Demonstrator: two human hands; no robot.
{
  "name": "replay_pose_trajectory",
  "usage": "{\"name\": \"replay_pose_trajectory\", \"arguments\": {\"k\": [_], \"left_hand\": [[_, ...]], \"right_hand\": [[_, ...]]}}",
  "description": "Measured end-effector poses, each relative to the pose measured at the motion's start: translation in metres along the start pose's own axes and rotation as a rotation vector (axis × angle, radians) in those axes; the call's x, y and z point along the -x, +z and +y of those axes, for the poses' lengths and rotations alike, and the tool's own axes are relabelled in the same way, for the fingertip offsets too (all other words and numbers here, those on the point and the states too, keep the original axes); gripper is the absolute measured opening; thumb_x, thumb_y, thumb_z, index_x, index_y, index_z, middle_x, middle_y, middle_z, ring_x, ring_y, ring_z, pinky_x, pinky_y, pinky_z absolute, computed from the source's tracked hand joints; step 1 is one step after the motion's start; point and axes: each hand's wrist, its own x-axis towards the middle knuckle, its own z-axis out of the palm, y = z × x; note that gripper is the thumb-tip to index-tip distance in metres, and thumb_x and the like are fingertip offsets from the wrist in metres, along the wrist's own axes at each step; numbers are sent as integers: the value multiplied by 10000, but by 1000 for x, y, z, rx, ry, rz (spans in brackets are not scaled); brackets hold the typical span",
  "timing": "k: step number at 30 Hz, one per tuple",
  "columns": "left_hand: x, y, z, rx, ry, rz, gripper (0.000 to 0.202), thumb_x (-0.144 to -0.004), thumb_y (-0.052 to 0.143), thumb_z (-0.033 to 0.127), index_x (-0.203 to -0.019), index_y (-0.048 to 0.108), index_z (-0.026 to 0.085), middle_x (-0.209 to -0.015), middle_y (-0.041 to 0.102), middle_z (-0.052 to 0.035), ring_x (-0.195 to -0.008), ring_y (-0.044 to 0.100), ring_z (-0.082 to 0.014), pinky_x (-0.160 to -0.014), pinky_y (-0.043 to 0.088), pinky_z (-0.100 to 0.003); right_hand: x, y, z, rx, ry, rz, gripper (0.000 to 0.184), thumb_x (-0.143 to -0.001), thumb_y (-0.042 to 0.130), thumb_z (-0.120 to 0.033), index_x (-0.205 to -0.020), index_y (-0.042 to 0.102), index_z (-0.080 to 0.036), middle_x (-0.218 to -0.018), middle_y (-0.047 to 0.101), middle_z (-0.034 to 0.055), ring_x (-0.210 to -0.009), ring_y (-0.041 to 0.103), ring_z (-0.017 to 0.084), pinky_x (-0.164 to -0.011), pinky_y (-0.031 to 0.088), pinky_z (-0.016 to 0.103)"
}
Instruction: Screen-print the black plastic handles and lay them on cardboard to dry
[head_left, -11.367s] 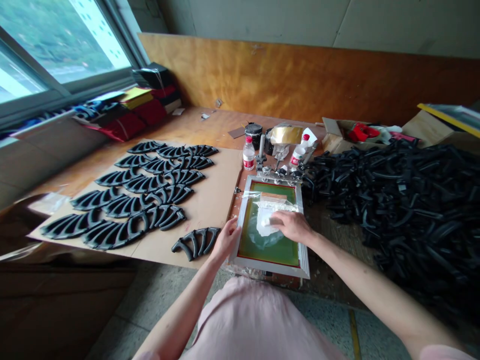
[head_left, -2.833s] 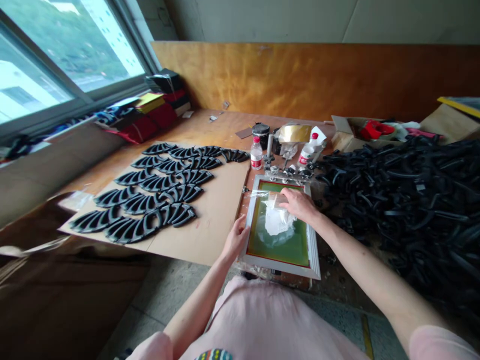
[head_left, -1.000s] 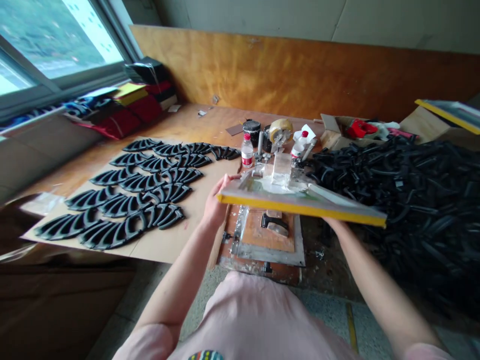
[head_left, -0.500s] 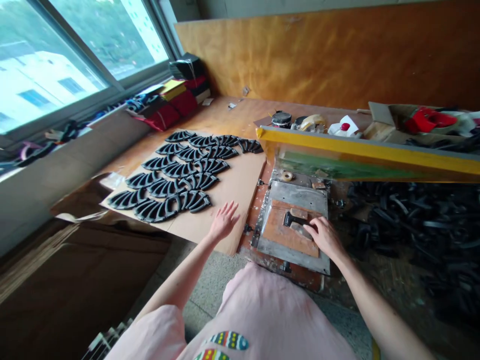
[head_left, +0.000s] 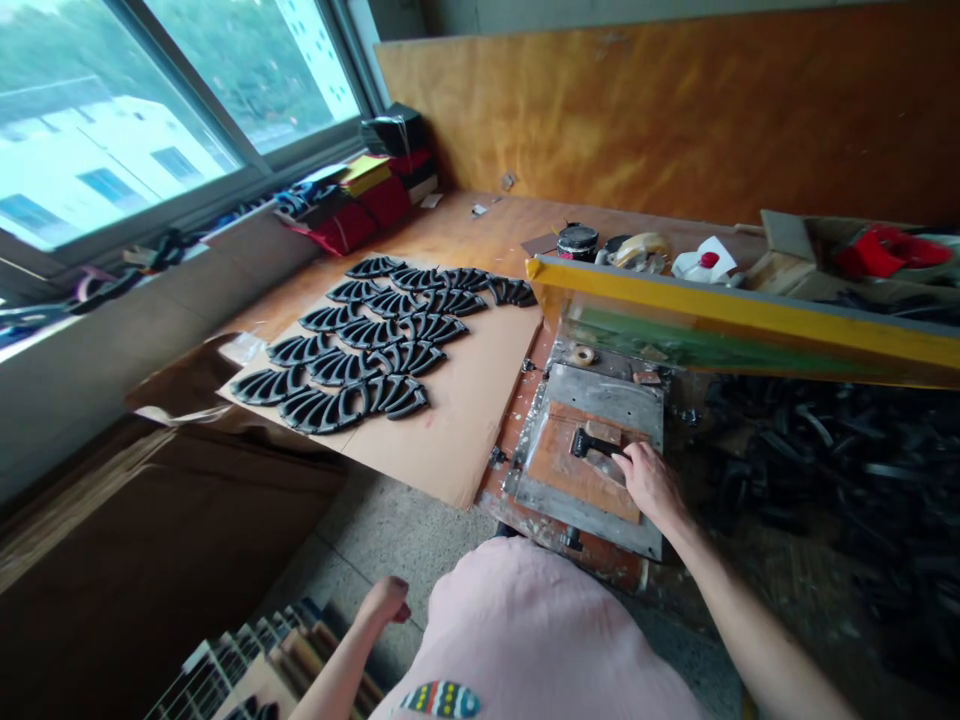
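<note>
My right hand pinches the right end of a black T-shaped plastic piece. The piece lies on a small raised block on the brown board, which rests on a grey metal plate. My left hand is low beside my pink clothing, over the floor, its fingers curled and nothing visible in them. Left of the plate, rows of black ribbed pieces lie overlapping on a cardboard sheet. Over the plate's far side stands a raised yellow-edged screen frame.
A heap of black pieces covers the table at right. Behind the frame are a dark tin, tape rolls and an open carton. Below left stand a wire rack and a large brown box.
My left hand has drawn back from above the cardboard down toward my lap, its spread fingers now curled. My right hand stays at the black piece. The view has shifted slightly left.
</note>
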Motion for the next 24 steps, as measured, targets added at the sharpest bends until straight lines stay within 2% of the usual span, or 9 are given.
{"name": "replay_pose_trajectory", "arguments": {"k": [3, 6, 7, 10, 12, 14, 18, 22, 24], "left_hand": [[-7, -31, 49, -46, 65, 41, 225, -824, 494, 278, -859, 705, 204, -692, 725, -71, -768, 710, -220, -675, 491, -282], [7, -68, 124, -6, 302, 189, 348, -888, 437, 463, -853, 678, 215, -784, 725, -85, -840, 693, -237, -728, 484, -307], [17, -76, 152, 89, 424, 156, 422, -899, 405, 528, -829, 672, 210, -773, 720, -81, -791, 690, -232, -706, 488, -307], [52, -78, 225, 578, 681, -207, 516, -863, 424, 653, -1025, 646, 216, -931, 727, -78, -787, 687, -215, -649, 515, -292], [67, -68, 257, 883, 681, -378, 547, -840, 447, 679, -1056, 613, 205, -931, 713, -78, -810, 680, -208, -673, 534, -300], [66, -60, 272, 1085, 627, -380, 502, -832, 475, 663, -958, 591, 190, -852, 690, -59, -796, 669, -191, -720, 540, -310], [17, -76, 264, 923, 621, -142, 487, -854, 438, 636, -960, 553, 175, -867, 679, -67, -748, 661, -187, -685, 537, -316], [-50, -112, 237, -6, 659, 290, 534, -956, 176, 475, -1019, 601, 159, -833, 671, -116, -718, 663, -234, -681, 512, -368], [-72, -121, 227, -266, 674, 366, 491, -950, 199, 362, -1072, 625, 151, -954, 672, -177, -818, 673, -287, -750, 495, -446]], "right_hand": [[0, -11, -13, 31, 101, -32, 229, -973, 407, -350, -858, 536, -200, -801, 649, 76, -727, 613, 203, -625, 364, 292], [5, -25, -37, -87, 142, 20, 246, -984, 387, -371, -873, 533, -207, -796, 666, 65, -719, 621, 199, -616, 360, 286], [8, -28, -50, -135, 138, 52, 247, -985, 383, -377, -872, 529, -213, -800, 667, 61, -724, 622, 199, -620, 368, 286], [18, -32, -94, -227, 75, 146, 232, -982, 383, -382, -872, 523, -233, -796, 654, 59, -741, 612, 212, -640, 404, 302], [25, -31, -119, -227, 1, 174, 215, -981, 379, -359, -889, 532, -241, -833, 642, 79, -787, 599, 235, -680, 435, 334], [29, -31, -128, -236, -82, 161, 183, -978, 389, -318, -937, 551, -244, -898, 632, 88, -851, 589, 243, -736, 457, 355], [23, -39, -70, -240, -61, 166, 176, -970, 419, -250, -1019, 588, -241, -994, 624, 72, -937, 583, 209, -827, 458, 328], [8, -43, 40, 41, 321, 162, 206, -918, 469, -186, -1071, 607, -179, -1048, 596, 121, -983, 566, 231, -823, 446, 332], [3, -38, 81, 142, 411, 95, 270, -869, 522, -154, -1129, 597, -166, -1107, 574, 134, -1028, 553, 233, -800, 442, 315]]}}
